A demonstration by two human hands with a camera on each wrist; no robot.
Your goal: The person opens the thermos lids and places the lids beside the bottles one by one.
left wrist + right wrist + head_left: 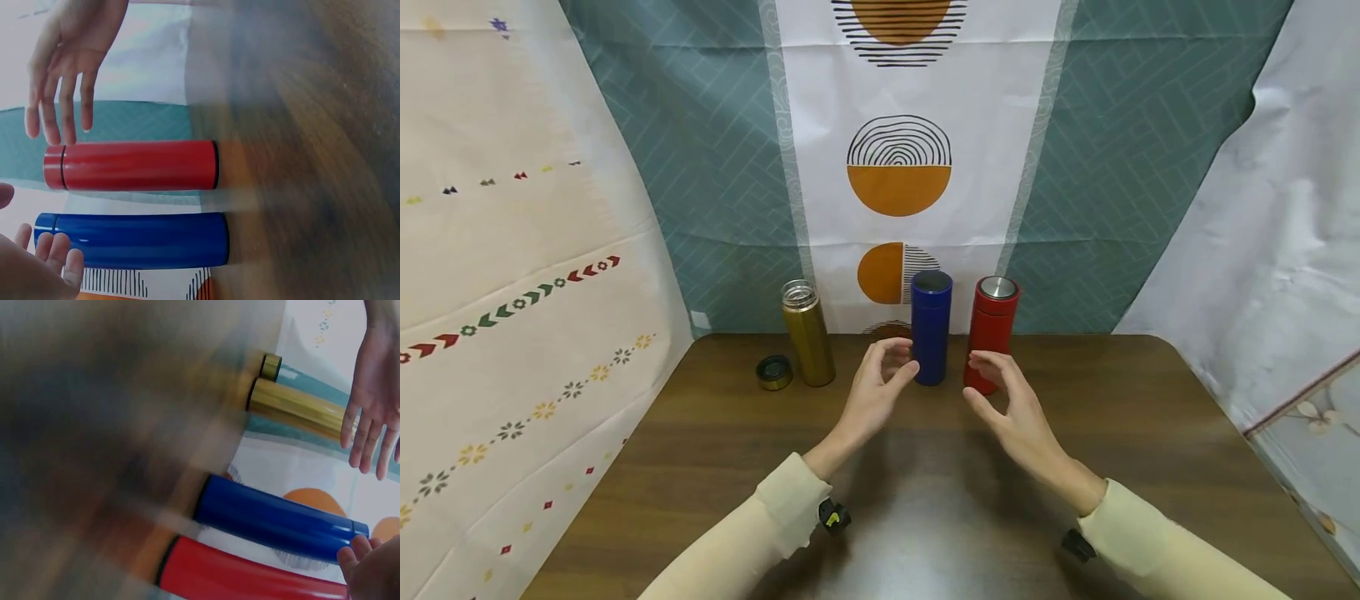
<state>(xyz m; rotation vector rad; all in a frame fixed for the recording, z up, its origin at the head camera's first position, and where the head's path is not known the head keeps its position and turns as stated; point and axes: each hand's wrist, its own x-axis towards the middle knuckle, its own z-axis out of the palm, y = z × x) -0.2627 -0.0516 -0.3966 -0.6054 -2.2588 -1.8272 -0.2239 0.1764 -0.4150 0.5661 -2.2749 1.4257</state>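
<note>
Left hand [877,387] beside blue bottle [931,333]; right hand [1017,412] before red bottle [992,321]. Both hands wide, thumbs apart from loosely bent fingers; contact cannot be told. Bottles upright near bench [940,517] back edge, narrow gap between, cloth [707,167] behind. Uncapped gold bottle [810,346] farther left, cap [773,373] just beside. Bench surface runs between sleeves [745,533].

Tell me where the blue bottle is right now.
In the head view, the blue bottle stands slightly right of centre near the table's far edge, just left of the red bottle, with the left hand to its left.
</note>
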